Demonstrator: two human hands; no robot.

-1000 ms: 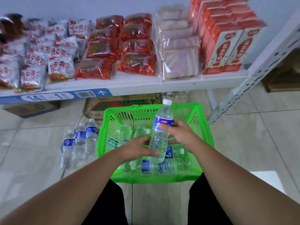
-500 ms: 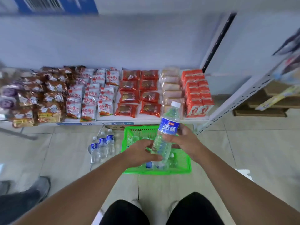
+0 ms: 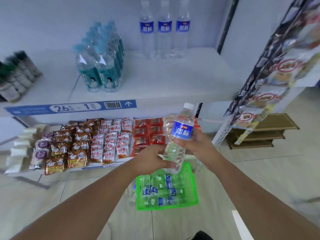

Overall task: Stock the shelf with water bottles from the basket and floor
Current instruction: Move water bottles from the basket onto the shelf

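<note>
Head view: you hold the water bottle (image 3: 181, 134) nearly upright, cap toward 1 o'clock, with your right hand (image 3: 196, 144) gripping its label and your left hand (image 3: 152, 158) gripping its base. The shelf (image 3: 173, 80) row of three bottles (image 3: 164, 30) lies at 12 o'clock, the basket (image 3: 194, 193) at 6.

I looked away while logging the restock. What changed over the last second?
The water bottle rose from just above the green basket toward the upper shelf, where three matching bottles stand. Unchanged: left hand grips its lower part, right hand its middle; the basket stays on the floor.
</note>
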